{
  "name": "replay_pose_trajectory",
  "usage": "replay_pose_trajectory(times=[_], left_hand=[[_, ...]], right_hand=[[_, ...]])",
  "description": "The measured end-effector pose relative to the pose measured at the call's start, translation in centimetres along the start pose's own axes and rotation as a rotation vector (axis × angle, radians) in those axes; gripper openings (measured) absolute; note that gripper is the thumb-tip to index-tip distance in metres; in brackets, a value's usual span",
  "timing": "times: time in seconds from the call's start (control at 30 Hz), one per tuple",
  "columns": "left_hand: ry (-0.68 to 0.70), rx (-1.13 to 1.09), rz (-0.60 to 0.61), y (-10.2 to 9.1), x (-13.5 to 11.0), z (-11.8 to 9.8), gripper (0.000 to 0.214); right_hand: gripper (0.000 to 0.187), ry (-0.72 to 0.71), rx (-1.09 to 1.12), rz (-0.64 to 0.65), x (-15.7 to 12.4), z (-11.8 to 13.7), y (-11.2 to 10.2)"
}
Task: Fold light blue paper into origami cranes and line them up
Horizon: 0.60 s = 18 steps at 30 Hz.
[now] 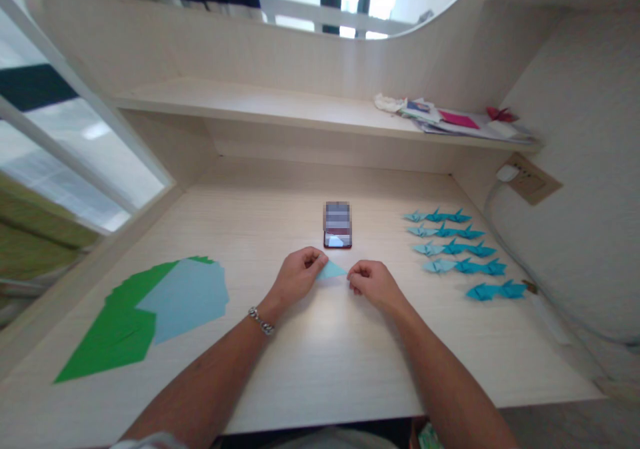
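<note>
1. In the head view, take the phone (338, 225) lying on the desk (300, 395) as your landmark.
2. The folded light blue paper (332, 271), a small pointed triangle, is just on your side of the phone, between your two hands.
3. Your left hand (301, 272), nearer you than the phone and to its left, is nearly closed, thumb and fingers pinching the paper's left end. A chain bracelet (261, 321) circles that wrist.
4. Your right hand (374, 282), nearer you and to the phone's right, has its fingers curled in, with the fingertips at the paper's right tip; you cannot tell from here whether they grip it.
5. Well left of the phone and nearer you, light blue sheets (193, 295) partly cover green sheets (115, 332).
6. Right of the phone, blue folded paper birds (467, 267) stand in five rows: four of three, and the nearest of two.
7. Beyond the phone runs a shelf (280, 102), with papers (459, 120) toward its right end.
</note>
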<state>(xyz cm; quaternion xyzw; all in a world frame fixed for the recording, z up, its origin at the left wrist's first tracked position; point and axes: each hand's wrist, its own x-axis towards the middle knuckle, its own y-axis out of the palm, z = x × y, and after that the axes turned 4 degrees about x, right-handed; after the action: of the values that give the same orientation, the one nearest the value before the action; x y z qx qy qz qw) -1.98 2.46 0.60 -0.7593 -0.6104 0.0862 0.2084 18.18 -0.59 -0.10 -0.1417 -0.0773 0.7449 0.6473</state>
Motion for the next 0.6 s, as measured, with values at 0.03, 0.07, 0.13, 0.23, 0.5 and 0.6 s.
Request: replay_pose_trajectory(times=[0.03, 0.07, 0.13, 0.23, 0.5, 0.6], left_hand=[[-0.008, -0.008, -0.030, -0.4, 0.2, 0.3, 0.028], [-0.017, -0.020, -0.054, -0.7, 0.4, 0.5, 0.028], [-0.028, -0.046, -0.071, -0.9, 0.5, 0.6, 0.028], [-0.036, -0.090, -0.021, -0.2, 0.2, 0.2, 0.030], [0.010, -0.050, 0.171, 0.6, -0.7, -1.5, 0.022], [0.053, 0.047, 0.242, 0.1, -0.8, -1.7, 0.017]], right_hand=[[0.011, 0.013, 0.025, -0.010, 0.0, -0.1, -0.3], [0.010, 0.027, 0.060, -0.021, 0.0, -0.1, -0.5], [0.010, 0.037, 0.159, -0.051, 0.1, 0.0, -0.7], [0.020, -0.006, 0.303, -0.068, 0.2, 0.3, -0.1], [0.016, -0.070, 0.153, -0.009, -0.1, 0.4, 1.0], [0.014, -0.078, 0.039, 0.032, -0.3, 0.7, 0.5]])
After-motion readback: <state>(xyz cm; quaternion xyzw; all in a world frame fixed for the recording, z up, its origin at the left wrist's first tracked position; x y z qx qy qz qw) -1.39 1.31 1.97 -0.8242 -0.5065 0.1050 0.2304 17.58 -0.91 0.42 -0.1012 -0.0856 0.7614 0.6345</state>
